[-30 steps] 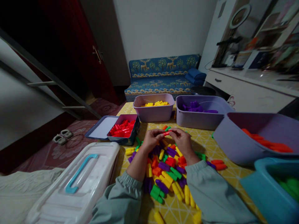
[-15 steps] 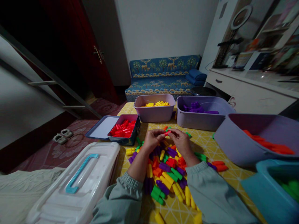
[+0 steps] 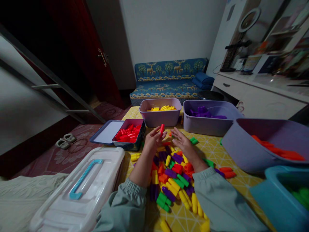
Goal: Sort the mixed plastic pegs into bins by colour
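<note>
My left hand (image 3: 152, 140) pinches a red toy building block (image 3: 162, 129), which sticks up from the fingertips above the table. Beside it, my right hand (image 3: 182, 141) has its fingers apart and nothing visible in them. Beneath both hands spreads a pile of mixed plastic blocks (image 3: 178, 169) in yellow, purple, green, orange and red. Left of my left hand stands an open dark tin (image 3: 126, 146) with red blocks (image 3: 129, 132) in it.
Lilac bins hold yellow (image 3: 161, 120), purple (image 3: 207, 125) and orange (image 3: 243, 151) blocks. A teal bin (image 3: 267, 193) with green blocks is at right. A white lidded box (image 3: 101, 174) with a blue handle lies at left. Behind stands a patterned sofa (image 3: 166, 84).
My hands have moved apart from their joint hold on a red piece. The red block now stands up in my left hand, while my right hand has opened.
</note>
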A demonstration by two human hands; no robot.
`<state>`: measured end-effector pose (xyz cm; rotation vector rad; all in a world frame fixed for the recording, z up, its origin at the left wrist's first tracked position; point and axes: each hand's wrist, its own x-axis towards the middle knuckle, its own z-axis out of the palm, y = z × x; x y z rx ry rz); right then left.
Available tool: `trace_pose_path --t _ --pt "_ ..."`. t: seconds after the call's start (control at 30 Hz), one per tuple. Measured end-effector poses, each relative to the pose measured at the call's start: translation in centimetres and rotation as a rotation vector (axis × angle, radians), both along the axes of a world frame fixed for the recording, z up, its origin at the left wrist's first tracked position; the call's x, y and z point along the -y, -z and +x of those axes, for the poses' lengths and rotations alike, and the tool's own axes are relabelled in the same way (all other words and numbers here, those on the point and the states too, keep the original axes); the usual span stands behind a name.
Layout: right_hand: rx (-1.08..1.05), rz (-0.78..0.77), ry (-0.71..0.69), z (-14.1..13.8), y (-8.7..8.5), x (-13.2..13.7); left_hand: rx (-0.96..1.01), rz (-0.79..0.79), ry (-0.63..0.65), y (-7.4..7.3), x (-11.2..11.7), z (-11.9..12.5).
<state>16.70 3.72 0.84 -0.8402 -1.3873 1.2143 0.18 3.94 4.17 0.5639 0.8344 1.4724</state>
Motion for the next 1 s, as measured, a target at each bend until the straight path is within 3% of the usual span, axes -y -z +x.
trace_pose_path --t 0.13,0.27,0.37,0.53,0.7,0.83,1.0 --pt "-0.125 -0.170 0.085 0.6 -0.1 -0.4 0.195 -0.019 -0.291 -2.0 -0.1 -0.8" --pt "-0.193 -0.254 0.136 1.0 0.0 -0.4 0.288 0.022 -0.460 -3.7 0.0 -2.1" --pt "-0.198 -0.254 0.139 1.0 0.0 -0.5 0.254 0.036 -0.555 -4.2 0.2 -3.1" --pt "-0.164 -0.240 0.147 1.0 0.1 -0.5 0.135 0.021 -0.572 -4.1 0.4 -3.6" --pt "-0.192 -0.261 0.154 1.0 -0.2 -0.4 0.108 0.018 -0.552 -3.6 0.3 -2.0" --pt "-0.191 -0.262 0.164 0.8 -0.3 -0.3 -0.026 0.025 -0.501 -2.9 0.3 -1.4" --pt "-0.186 -0.257 0.160 0.8 0.0 -0.4 -0.009 0.102 -0.598 -2.7 0.1 -2.0"
